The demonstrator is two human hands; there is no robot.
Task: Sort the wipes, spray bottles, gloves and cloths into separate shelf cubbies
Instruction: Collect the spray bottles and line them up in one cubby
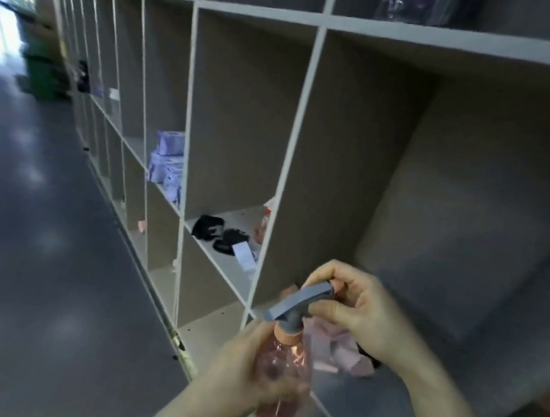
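Spray bottle (285,363) gripped by left hand (241,372); right hand (354,311) fingers pinch nozzle, before open cubby (440,193)

Grey cubby shelf (309,109) with a few compartments in use.

Purple wipe packs (166,161) are stacked in one cubby left of centre. In the next cubby to the right, black gloves (219,234) lie on the floor of the compartment beside a white tag (244,256), with a pink spray bottle (263,222) at its right wall. Pink cloths (336,349) lie in the large right cubby.
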